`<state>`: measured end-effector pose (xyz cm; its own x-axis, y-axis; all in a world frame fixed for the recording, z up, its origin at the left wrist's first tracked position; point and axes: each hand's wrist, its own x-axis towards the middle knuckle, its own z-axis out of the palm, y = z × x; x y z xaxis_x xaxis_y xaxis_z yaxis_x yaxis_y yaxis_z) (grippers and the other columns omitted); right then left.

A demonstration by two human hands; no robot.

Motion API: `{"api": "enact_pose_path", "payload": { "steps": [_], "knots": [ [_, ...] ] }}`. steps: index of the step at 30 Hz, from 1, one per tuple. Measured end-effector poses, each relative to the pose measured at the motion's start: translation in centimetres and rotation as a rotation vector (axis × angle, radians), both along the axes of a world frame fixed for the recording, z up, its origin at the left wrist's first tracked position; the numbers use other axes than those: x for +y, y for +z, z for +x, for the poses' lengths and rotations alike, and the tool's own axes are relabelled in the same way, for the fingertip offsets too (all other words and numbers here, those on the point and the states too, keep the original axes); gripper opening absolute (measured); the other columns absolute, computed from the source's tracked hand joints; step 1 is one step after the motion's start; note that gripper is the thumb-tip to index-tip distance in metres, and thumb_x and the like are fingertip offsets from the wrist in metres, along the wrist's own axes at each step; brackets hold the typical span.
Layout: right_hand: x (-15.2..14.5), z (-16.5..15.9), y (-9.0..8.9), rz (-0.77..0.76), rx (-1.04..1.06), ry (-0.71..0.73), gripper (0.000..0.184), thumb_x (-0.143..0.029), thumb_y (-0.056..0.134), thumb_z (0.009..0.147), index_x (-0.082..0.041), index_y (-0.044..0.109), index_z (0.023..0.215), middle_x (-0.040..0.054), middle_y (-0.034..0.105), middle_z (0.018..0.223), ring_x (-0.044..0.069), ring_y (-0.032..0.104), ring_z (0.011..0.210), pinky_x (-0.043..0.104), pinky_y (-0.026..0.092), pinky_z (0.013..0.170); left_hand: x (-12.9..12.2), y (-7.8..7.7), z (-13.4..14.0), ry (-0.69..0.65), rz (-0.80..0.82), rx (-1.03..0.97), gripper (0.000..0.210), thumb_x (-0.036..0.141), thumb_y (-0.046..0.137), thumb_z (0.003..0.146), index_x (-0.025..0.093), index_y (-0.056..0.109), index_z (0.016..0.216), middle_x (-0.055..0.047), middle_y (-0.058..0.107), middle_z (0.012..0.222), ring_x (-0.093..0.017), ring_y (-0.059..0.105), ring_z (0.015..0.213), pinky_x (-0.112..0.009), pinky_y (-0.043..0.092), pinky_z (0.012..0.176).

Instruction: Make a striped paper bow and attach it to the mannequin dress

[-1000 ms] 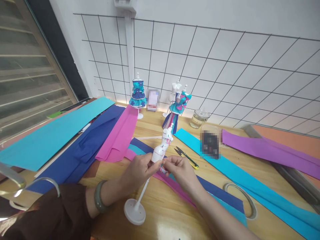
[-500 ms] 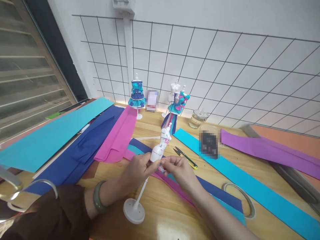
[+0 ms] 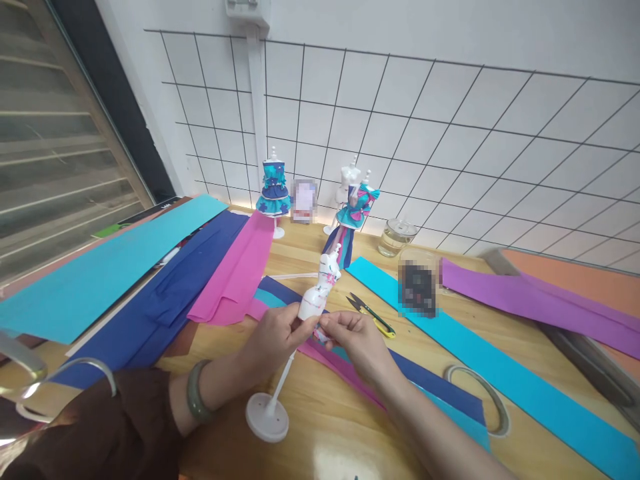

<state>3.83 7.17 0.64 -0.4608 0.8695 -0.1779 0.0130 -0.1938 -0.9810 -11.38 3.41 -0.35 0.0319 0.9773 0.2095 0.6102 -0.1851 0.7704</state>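
A small white dress-form mannequin (image 3: 313,301) with pink markings leans over the table, its stand's round base (image 3: 267,417) tilted up toward me. My left hand (image 3: 278,335) is closed around the form's lower body, thumb toward its front. At the form's lower edge, my right hand (image 3: 354,339) pinches a small pink-and-blue piece (image 3: 321,334), its fingertips close to the left thumb. Fingers cover much of that piece, so its kind cannot be made out. Under the hands lie layered blue and pink fabric strips (image 3: 435,380).
Yellow-handled thread snips (image 3: 373,315) lie right of the hands, near a tape roll (image 3: 480,400). Dressed mannequins (image 3: 274,183) and a glass jar (image 3: 397,238) stand at the back. Pink fabric (image 3: 235,273), blue fabric (image 3: 165,300) and a turquoise strip (image 3: 480,350) flank the workspace.
The mannequin has shifted slightly left with my left hand, and its base has risen a little. More of the pink-and-blue piece shows below the fingers. Both hands keep their grip.
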Motion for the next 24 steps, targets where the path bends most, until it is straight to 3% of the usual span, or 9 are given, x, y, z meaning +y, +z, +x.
{"api": "enact_pose_path", "payload": {
  "steps": [10,13,20,24],
  "knots": [
    [0.0,0.4,-1.2,0.261,-0.36,0.012,0.018,-0.023,0.049,0.069,-0.018,0.047,0.052,-0.0039,0.048,0.044,0.008,0.04,0.041,0.02,0.029,0.041,-0.1,-0.4,0.1,-0.018,0.086,0.296,0.037,0.046,0.041,0.082,0.017,0.046,0.059,0.002,0.045,0.051,-0.009,0.037,0.047,-0.024,0.02,0.047],
    [0.1,0.5,-1.2,0.254,-0.373,0.014,0.017,-0.023,0.051,0.068,-0.018,0.047,0.052,-0.0039,0.049,0.045,0.007,0.039,0.041,0.02,0.028,0.041,-0.2,-0.2,0.1,-0.006,0.05,0.21,0.037,0.045,0.043,0.081,0.016,0.044,0.057,0.003,0.042,0.05,-0.008,0.036,0.047,-0.024,0.019,0.047],
    [0.4,0.8,0.6,0.071,-0.208,0.045,0.015,-0.028,0.057,0.067,-0.016,0.053,0.058,-0.0022,0.054,0.049,0.007,0.042,0.042,0.02,0.033,0.043,0.6,-0.9,-0.2,0.016,-0.162,-0.21,0.041,0.049,0.032,0.084,0.016,0.041,0.06,0.005,0.037,0.048,-0.008,0.034,0.047,-0.021,0.021,0.044],
    [0.4,1.1,1.0,0.087,-0.14,0.104,0.024,-0.037,0.056,0.071,-0.015,0.058,0.062,-0.0003,0.056,0.053,0.009,0.046,0.046,0.023,0.038,0.048,0.8,-1.2,-0.4,0.039,-0.168,-0.262,0.041,0.049,0.03,0.084,0.016,0.042,0.062,0.004,0.041,0.049,-0.009,0.036,0.048,-0.021,0.024,0.045]
  ]
}}
